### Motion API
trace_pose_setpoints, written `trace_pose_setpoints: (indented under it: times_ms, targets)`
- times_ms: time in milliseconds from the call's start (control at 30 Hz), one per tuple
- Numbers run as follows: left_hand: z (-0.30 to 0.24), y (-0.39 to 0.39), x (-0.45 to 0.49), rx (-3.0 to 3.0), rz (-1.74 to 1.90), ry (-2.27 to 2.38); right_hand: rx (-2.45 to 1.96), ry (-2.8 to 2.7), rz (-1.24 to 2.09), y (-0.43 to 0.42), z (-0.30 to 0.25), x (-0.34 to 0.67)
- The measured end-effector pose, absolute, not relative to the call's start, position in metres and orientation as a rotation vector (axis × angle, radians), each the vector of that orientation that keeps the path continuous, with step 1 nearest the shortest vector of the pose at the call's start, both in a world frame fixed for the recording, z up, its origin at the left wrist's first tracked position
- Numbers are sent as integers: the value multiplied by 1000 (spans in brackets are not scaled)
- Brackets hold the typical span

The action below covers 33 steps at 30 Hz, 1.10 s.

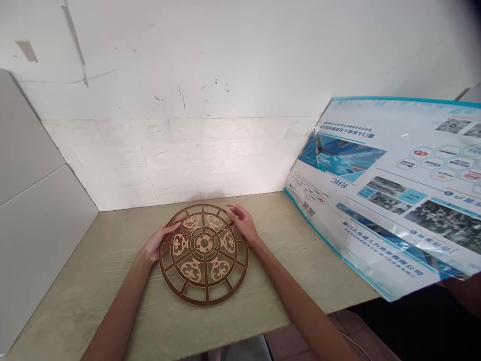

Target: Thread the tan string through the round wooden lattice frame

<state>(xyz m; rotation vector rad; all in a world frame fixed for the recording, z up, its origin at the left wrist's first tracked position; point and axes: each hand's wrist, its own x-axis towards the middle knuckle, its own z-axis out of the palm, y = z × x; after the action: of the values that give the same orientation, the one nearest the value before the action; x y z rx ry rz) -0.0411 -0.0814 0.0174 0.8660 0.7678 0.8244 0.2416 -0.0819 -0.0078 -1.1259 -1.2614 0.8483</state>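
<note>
A round brown openwork disc [205,303], with spokes, pale scrollwork panels and a holed hub, is in front of me over the table. My left hand [161,240] is closed on its left rim, with a digit reaching over the top and other fingers seen dimly through the openings. At the upper right rim is my right hand [243,225], its thumb against the edge and a finger stretched beyond it. The rest of its fingers are partly hidden. Whether the disc lies flat or is slightly raised is hard to tell.
The greenish table top [108,255] ends at a scuffed white wall [214,155]. A grey panel [41,215] borders the left side. To the right leans a large printed poster board [361,200] with blue edging. Dark fabric [421,326] shows below the table's front edge.
</note>
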Motion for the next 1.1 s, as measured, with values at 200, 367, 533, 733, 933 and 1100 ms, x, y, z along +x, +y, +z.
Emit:
trace_pose_setpoints:
  times_ms: [200, 367, 533, 733, 933, 1100]
  targets:
    - [15, -79, -42, 817, 851, 768, -1088, -1571, 310, -94, 13, 238]
    - [13, -79, -41, 795, 896, 771, -1040, -1901, 318, -99, 14, 228]
    - [9, -77, -42, 779, 898, 781, -1089, -1993, 322, -97, 9, 228]
    - [8, -76, -43, 779, 899, 772, -1135, -2032, 342, -98, 8, 227]
    - [6, -77, -44, 781, 907, 792, -1206, -1925, 464, -98, 10, 226]
    - [10, -78, -43, 789, 896, 824, -1225, -1902, 516, -98, 10, 226]
